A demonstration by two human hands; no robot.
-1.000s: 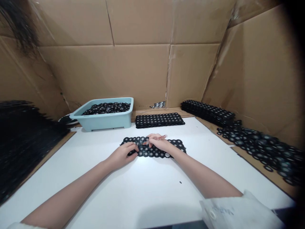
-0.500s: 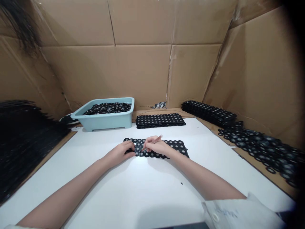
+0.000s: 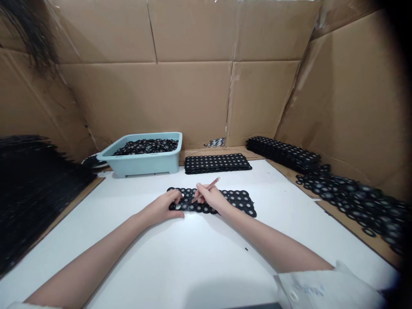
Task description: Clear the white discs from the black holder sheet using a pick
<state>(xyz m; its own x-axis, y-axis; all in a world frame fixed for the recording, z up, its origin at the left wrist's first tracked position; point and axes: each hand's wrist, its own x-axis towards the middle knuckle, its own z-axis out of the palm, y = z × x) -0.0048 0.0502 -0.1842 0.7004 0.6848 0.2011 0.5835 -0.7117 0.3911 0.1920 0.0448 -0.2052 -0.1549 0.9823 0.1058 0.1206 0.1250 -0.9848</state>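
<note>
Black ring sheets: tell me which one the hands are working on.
The single sheet lying flat mid-table, under the left hand and the right hand, which holds a thin stick. The stack beside the blue tub lies untouched.

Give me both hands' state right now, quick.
Left hand: fingers curled, pressing on the black ring sheet, not gripping anything.
Right hand: closed on a thin pink stick, tip on the sheet.
</note>
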